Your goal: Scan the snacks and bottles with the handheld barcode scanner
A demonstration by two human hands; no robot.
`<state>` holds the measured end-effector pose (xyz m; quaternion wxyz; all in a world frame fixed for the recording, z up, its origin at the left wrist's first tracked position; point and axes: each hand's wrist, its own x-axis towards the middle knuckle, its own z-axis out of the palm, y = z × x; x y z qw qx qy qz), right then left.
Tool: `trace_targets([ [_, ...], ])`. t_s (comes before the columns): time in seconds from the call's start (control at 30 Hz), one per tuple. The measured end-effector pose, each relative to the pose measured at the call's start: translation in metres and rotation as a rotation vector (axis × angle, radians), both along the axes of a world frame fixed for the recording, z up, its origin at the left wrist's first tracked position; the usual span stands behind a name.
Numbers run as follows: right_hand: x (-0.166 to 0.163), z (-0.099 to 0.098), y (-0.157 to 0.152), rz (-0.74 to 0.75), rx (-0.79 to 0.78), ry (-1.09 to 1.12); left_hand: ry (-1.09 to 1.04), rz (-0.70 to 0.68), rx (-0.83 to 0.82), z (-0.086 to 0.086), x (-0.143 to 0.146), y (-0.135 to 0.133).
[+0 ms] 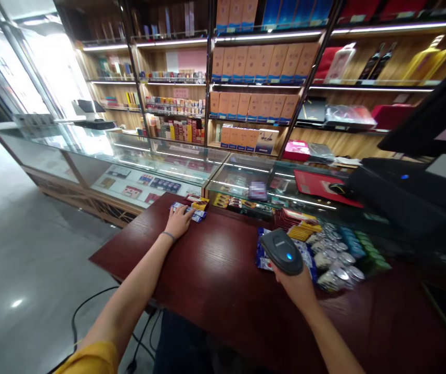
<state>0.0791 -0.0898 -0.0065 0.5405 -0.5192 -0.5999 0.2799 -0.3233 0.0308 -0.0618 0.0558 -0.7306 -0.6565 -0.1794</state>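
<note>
Around the middle of the view, shelves (270, 37) at 12 to 1 o'clock carry rows of tan boxes (264, 61), with blue boxes (297, 13) on the topmost visible tier. At 2 o'clock stand dark bottles (370, 65) and yellow bottles (420, 63). A red mat (309, 182) lies on a glass counter (242, 170) at 3 o'clock, near a dark machine (394, 208). Grey floor (39, 259) spreads at 8 o'clock, crossed by a black cable (74, 322). A display case (129, 157) runs along 9 to 10 o'clock. Small coloured packs (184, 106) line 11 o'clock.

Lettering (280, 243) on scanner (279, 254) illegibly small
</note>
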Motion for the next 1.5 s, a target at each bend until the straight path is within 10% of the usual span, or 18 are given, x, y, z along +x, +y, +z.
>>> trace_targets([
  [0.5, 0.004, 0.005, -0.003, 0.006, -0.001, 0.042, -0.144, -0.041, 0.105, 0.012, 0.001, -0.011],
  [0.67, 0.007, 0.009, -0.004, 0.01, 0.027, 0.054, -0.637, -0.012, 0.22, 0.028, 0.034, -0.01],
  [1.0, 0.017, 0.012, -0.003, 0.13, 0.042, -0.126, -1.714, -0.24, -0.282, 0.037, 0.135, -0.032],
  [1.5, 0.015, 0.009, -0.01, 0.155, -0.121, -0.452, -1.63, -0.231, -0.441, 0.036, 0.152, -0.059],
])
